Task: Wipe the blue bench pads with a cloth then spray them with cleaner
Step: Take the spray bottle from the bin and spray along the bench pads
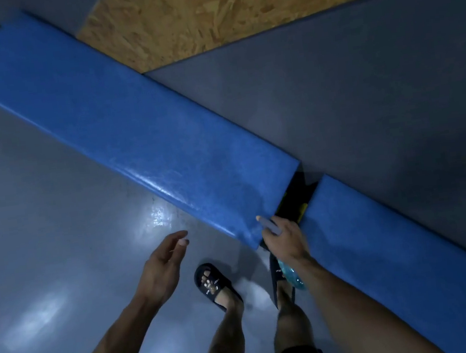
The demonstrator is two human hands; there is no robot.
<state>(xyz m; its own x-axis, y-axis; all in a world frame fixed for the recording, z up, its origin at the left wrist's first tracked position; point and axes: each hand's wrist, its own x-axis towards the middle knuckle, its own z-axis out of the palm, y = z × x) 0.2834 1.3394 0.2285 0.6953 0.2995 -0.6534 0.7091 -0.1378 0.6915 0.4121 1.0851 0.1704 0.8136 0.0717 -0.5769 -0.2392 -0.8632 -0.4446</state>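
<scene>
Two pads ahead; long blue pad (120, 125) runs up-left from my right hand (284, 236) gripping the spray bottle (291, 277); left hand (163, 261) loose, empty.

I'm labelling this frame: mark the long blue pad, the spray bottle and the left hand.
long blue pad (119, 122): head view, middle of its top.
spray bottle (292, 277): head view, clear body below the wrist.
left hand (162, 268): head view, palm.

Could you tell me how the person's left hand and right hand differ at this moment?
The left hand is open and empty, its fingers spread above the floor; the right hand is closed round a spray bottle. The left hangs clear of the blue bench pad; the right sits at its end. Both are bare.
</scene>
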